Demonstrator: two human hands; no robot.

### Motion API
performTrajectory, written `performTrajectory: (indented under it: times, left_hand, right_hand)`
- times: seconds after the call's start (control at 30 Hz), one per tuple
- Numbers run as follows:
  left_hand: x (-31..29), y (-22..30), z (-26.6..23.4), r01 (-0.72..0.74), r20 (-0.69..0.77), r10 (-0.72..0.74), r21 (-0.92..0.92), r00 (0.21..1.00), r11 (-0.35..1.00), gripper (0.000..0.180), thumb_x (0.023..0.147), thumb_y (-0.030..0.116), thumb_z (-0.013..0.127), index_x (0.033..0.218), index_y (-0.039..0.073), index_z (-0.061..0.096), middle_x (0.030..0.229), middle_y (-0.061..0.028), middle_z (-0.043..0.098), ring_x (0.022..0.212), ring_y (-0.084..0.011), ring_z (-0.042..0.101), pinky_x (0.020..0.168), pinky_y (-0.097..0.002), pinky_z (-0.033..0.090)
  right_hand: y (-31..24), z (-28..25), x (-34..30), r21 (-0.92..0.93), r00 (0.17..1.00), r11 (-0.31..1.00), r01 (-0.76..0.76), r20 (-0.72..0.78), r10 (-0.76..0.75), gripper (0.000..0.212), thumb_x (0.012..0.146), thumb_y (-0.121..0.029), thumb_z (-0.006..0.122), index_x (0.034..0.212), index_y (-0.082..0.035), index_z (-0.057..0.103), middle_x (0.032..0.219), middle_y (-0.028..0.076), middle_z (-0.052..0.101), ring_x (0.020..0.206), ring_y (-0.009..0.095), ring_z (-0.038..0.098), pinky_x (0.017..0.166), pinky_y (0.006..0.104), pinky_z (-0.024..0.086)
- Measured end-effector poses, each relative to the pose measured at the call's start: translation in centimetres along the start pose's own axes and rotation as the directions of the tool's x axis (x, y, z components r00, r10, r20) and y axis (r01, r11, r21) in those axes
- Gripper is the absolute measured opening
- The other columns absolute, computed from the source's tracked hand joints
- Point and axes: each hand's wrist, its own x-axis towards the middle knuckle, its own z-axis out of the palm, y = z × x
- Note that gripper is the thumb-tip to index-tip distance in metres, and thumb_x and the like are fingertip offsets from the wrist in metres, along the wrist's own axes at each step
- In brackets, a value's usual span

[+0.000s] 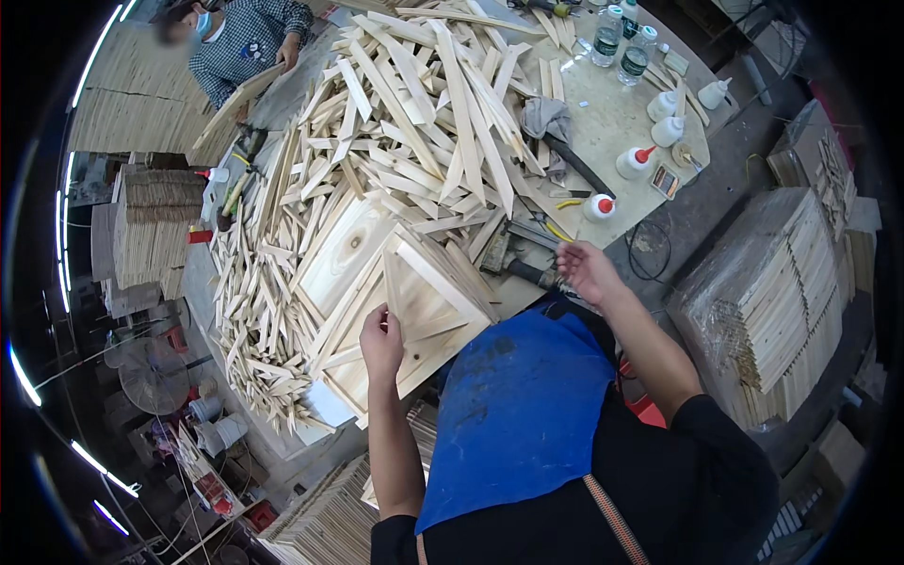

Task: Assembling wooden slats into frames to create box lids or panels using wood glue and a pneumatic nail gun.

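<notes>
Take the framed panel [426,299] as your landmark: it lies in front of you at the table's near side, atop other boards. Loose strips [268,311] crowd its left; keep them off its face so your pieces sit flat. Your left hand [381,341] is at its left edge, fingers curled together; steady the frame there, fingertips clear of the joint. Just past its right side lies the dark-handled tool [530,272], and beside that your right hand [586,273] is raised, fingers bent. Bring that hand in low and check that each strip meets its neighbour squarely before pressing.

Your left fingertips are partly hidden, so you can't tell whether they pinch the edge or merely rest. Rightward, the tool's working end is perhaps among the clutter, and whether your right fingers hold something small can't be told.
</notes>
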Motion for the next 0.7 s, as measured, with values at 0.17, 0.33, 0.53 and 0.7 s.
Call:
performTrajectory:
  times: [0.17, 0.33, 0.53, 0.7]
  left_hand:
    - [0.7, 0.9, 0.3, 0.055, -0.075, -0.039, 0.227, 0.996, 0.972, 0.037, 0.097, 0.014, 0.064, 0.132, 0.003, 0.067, 0.097, -0.0155, 0.071, 0.086, -0.0273, 0.069, 0.081, -0.0374, 0.055]
    - [0.1, 2.1, 2.2, -0.201, -0.271, 0.462, 0.64, 0.844, 0.742, 0.037, 0.094, 0.015, 0.069, 0.13, 0.004, 0.069, 0.107, -0.0177, 0.068, 0.099, -0.0338, 0.067, 0.089, -0.0421, 0.054]
    - [0.1, 1.5, 1.3, -0.212, -0.127, 0.309, 0.485, 0.943, 0.848, 0.037, 0.094, 0.013, 0.07, 0.13, 0.007, 0.07, 0.114, -0.0193, 0.065, 0.105, -0.0362, 0.064, 0.094, -0.0444, 0.052]
    - [0.1, 1.8, 1.1, -0.298, -0.048, 0.373, 0.511, 0.926, 0.806, 0.033, 0.092, 0.009, 0.07, 0.125, 0.007, 0.073, 0.11, -0.0183, 0.066, 0.105, -0.037, 0.063, 0.094, -0.0448, 0.052]
  right_hand:
    - [-3.1, -7.9, 1.4, 0.163, 0.987, 0.984, 0.065, -0.159, -0.039, 0.038, 0.104, -0.034, 0.051, 0.109, 0.002, 0.065, 0.099, 0.013, 0.07, 0.087, 0.024, 0.066, 0.079, 0.0356, 0.057]
    - [-6.2, -6.5, 3.4, 0.427, 0.984, 0.902, 0.066, -0.178, 0.012, 0.066, 0.107, -0.054, 0.04, 0.119, 0.007, 0.059, 0.106, 0.018, 0.067, 0.089, 0.027, 0.065, 0.079, 0.0374, 0.057]
    - [-7.7, -5.5, 6.6, 0.633, 0.996, 0.774, -0.01, -0.066, 0.067, 0.078, 0.104, -0.063, 0.038, 0.126, 0.01, 0.054, 0.11, 0.023, 0.064, 0.092, 0.03, 0.065, 0.075, 0.037, 0.057]
    - [-7.8, -6.4, 9.3, 0.705, 0.998, 0.707, -0.05, 0.06, 0.011, 0.065, 0.101, -0.049, 0.057, 0.129, 0.009, 0.053, 0.11, 0.024, 0.063, 0.093, 0.031, 0.066, 0.074, 0.0357, 0.06]
